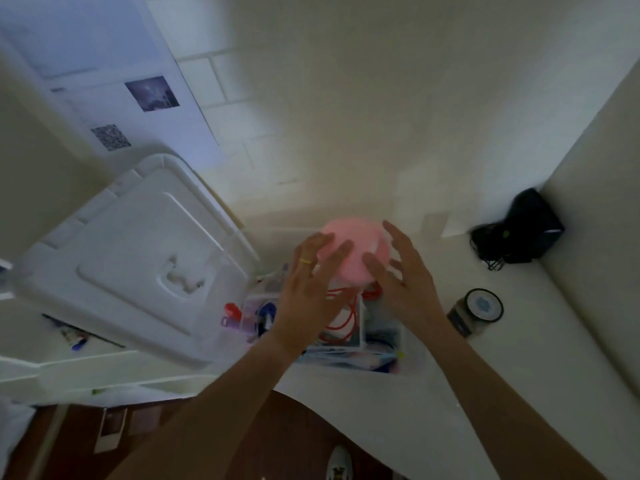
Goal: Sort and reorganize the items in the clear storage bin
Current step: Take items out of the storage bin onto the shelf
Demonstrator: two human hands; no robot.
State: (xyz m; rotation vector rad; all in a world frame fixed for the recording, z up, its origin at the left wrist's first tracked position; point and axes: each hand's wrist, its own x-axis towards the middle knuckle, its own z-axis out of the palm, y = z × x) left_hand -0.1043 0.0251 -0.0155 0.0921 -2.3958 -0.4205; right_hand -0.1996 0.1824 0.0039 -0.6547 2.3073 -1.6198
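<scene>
Now, left hand [308, 289] and right hand [401, 271] spread wide, cupping a pink round object [349, 251] over the clear storage bin [381, 344], white lid [138, 258] leaning alongside, jar [476, 311] on the counter [485, 393].

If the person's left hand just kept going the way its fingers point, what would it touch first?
Most likely the pink round object: the left hand has its fingertips already at its near side, though actual contact is unclear.

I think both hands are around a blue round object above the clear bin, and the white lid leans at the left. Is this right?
Not fully. In the head view the round object is pink, not blue. The left hand and right hand are around it above the clear bin, and the white lid does lean at the left.
</scene>
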